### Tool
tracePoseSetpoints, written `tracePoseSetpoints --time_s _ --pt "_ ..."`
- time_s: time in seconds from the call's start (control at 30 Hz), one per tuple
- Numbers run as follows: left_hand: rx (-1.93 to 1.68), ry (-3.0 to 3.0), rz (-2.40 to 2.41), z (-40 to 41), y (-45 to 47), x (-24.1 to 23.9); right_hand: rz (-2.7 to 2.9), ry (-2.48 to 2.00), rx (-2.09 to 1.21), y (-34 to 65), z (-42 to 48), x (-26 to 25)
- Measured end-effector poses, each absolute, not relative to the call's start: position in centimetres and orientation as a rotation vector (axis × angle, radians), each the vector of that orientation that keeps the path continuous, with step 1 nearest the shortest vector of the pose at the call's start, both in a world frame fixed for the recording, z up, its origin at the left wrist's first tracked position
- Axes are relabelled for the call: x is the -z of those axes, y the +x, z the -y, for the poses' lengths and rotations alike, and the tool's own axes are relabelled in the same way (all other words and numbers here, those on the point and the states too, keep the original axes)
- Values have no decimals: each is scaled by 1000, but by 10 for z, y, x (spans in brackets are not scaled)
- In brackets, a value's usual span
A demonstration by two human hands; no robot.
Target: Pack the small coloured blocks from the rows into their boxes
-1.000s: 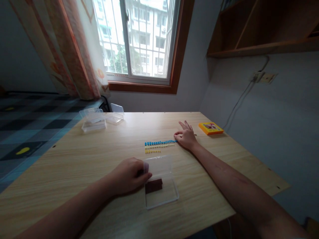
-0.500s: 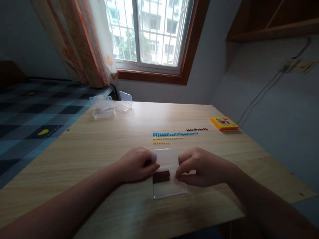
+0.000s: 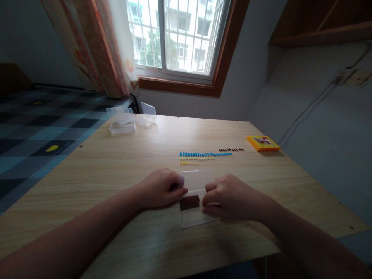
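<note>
- The rectangular box of clear plastic [image 3: 193,217] lies with its lid open on the pale wood-grain tabletop [image 3: 151,248], nearer to the near edge than to the far one.
- The left hand [image 3: 162,188] holds this box at its left side, with the thumb over the rim.
- The flat dark brown pieces [image 3: 189,202] lie together inside the box, at its left side, just beside the left thumb.
- The right hand [image 3: 225,197] is over the right part of the box, with bent fingers close together; I cannot tell if they pinch something.
- Beyond the box, toward the far edge, there are a row of small yellow pieces [image 3: 186,164], a row of cream pieces [image 3: 197,158] and a longer row of blue pieces [image 3: 200,154].
- A short row of tiny dark pieces [image 3: 231,150] is farther to the right.
- The flat yellow-orange box with a printed picture [image 3: 263,143] lies by the right edge.
- Other open clear plastic boxes [image 3: 123,126] stand near the far left corner.
</note>
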State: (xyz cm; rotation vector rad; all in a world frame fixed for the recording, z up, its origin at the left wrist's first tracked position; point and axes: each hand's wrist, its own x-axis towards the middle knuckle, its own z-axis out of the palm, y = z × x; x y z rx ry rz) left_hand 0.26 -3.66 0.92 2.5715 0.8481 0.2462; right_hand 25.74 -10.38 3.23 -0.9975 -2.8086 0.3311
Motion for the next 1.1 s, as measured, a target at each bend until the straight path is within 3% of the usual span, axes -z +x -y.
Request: tracePoseSetpoints --time_s 0.47,1.1 --pt "-230 2584 -861 37 4 -10 2873 -836 -523 270 102 -39" --pt "-273 2634 -825 38 4 -13 2811 -1098 -303 259 105 -32"
